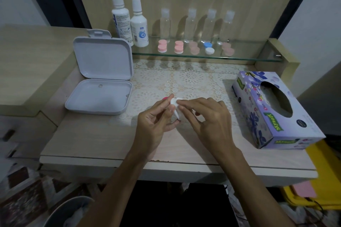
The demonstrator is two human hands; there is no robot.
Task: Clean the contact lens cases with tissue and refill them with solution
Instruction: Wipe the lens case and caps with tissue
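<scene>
Both hands are low over the tabletop [103,138], close together above the lace mat [190,79]. The left hand [155,121] curls its fingers around a small lens case [164,98]; only a bit of pink shows past the fingertips. The right hand [208,116] pinches a wad of white tissue [175,106] and presses it against the case. The tissue sits right between the two hands, touching both.

To the left lies an open white box [99,96] with its lid standing up. To the right is a purple tissue box [273,108], with its oval hole facing up.

At the back is a glass shelf [249,57]. On it, at the left, stand two white solution bottles [138,24] side by side. Next to them are four clear bottles [191,26] in a row. In front of the clear bottles sit more small cases [178,47], well apart from the hands: pink ones, paler pink ones, and a blue and white one [208,47].
</scene>
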